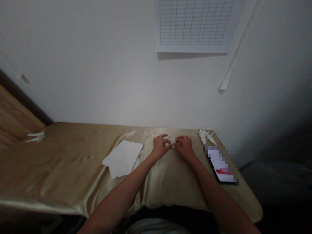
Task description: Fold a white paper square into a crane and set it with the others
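A small folded piece of white paper (173, 140) is at the far middle of the table, between my two hands. My left hand (161, 145) pinches its left lower side with thumb and index finger, the other fingers stretched toward the wall. On the opposite side my right hand (184, 146) has its fingertips closed on the paper's right edge. The fingertips cover part of the paper, so its exact folds cannot be made out. Left of my left hand lies a loose stack of white paper sheets (124, 157).
White folded paper cranes (206, 136) sit at the table's back right corner, above a smartphone (221, 165) with a lit screen. Another white folded paper (36, 136) lies far left. Gold cloth (73, 162) covers the table. A printed grid sheet (195, 26) hangs on the wall.
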`<state>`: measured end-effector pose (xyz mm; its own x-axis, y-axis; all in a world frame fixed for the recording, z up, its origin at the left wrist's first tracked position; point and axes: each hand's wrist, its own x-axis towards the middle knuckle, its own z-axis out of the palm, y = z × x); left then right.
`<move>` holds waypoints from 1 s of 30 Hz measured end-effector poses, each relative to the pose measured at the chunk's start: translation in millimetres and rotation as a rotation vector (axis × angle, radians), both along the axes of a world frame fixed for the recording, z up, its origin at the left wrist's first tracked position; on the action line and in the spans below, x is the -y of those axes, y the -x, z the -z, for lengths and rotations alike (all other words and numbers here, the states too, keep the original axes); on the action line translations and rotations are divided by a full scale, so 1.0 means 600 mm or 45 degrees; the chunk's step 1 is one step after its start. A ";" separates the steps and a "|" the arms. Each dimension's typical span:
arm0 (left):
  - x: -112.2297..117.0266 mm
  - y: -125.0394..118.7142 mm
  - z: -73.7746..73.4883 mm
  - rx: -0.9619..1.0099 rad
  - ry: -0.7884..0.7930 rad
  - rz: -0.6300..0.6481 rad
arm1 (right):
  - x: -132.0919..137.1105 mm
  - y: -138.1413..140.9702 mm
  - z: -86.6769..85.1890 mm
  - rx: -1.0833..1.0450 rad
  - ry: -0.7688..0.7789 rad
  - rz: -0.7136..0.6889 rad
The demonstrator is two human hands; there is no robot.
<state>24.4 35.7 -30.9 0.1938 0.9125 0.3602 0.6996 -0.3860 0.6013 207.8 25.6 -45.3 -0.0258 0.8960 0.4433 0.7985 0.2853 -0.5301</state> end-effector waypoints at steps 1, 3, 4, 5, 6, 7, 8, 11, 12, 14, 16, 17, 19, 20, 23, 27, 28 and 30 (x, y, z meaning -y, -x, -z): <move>0.001 -0.001 0.001 0.001 -0.005 -0.004 | 0.000 0.000 -0.001 0.004 0.000 -0.007; 0.001 -0.002 0.003 0.016 -0.019 -0.015 | 0.000 0.000 -0.002 0.006 -0.001 -0.015; 0.002 -0.003 0.004 0.032 -0.028 -0.024 | 0.000 -0.001 -0.003 0.001 -0.002 -0.016; 0.001 -0.003 0.004 0.051 -0.037 -0.032 | 0.001 -0.002 -0.004 -0.007 -0.001 -0.016; 0.001 -0.002 0.005 0.068 -0.047 -0.037 | 0.001 -0.002 -0.005 -0.017 0.005 -0.019; 0.000 -0.002 0.005 0.081 -0.054 -0.039 | 0.002 -0.003 -0.006 -0.028 0.013 -0.022; -0.001 -0.001 0.005 0.087 -0.058 -0.038 | 0.003 -0.003 -0.008 -0.038 0.024 -0.025; -0.004 0.002 0.002 0.071 -0.046 -0.001 | 0.007 -0.001 -0.012 -0.055 0.050 -0.010; -0.005 0.003 0.000 0.062 -0.037 0.014 | 0.009 0.000 -0.013 -0.055 0.055 0.000; -0.007 0.004 -0.005 0.050 -0.021 0.029 | 0.013 0.005 -0.016 -0.053 0.070 0.009; -0.007 0.005 -0.009 0.051 -0.009 0.020 | 0.016 0.009 -0.018 -0.047 0.088 0.004; -0.007 0.005 -0.011 0.055 -0.007 0.013 | 0.016 0.011 -0.018 -0.044 0.094 0.003; -0.005 0.005 -0.013 0.065 -0.006 0.011 | 0.017 0.011 -0.019 -0.036 0.095 0.010; -0.004 0.005 -0.013 0.072 -0.006 0.009 | 0.017 0.010 -0.019 -0.033 0.092 0.019; -0.001 0.004 -0.013 0.098 0.001 -0.007 | 0.015 0.004 -0.018 -0.045 0.070 0.049; -0.001 0.004 -0.012 0.116 -0.008 -0.016 | 0.010 -0.006 -0.017 -0.113 0.064 0.027; -0.002 0.004 -0.012 0.117 -0.012 -0.017 | 0.008 -0.008 -0.017 -0.129 0.068 0.017; -0.003 0.005 -0.011 0.118 -0.014 -0.021 | 0.004 -0.012 -0.019 -0.152 0.075 0.015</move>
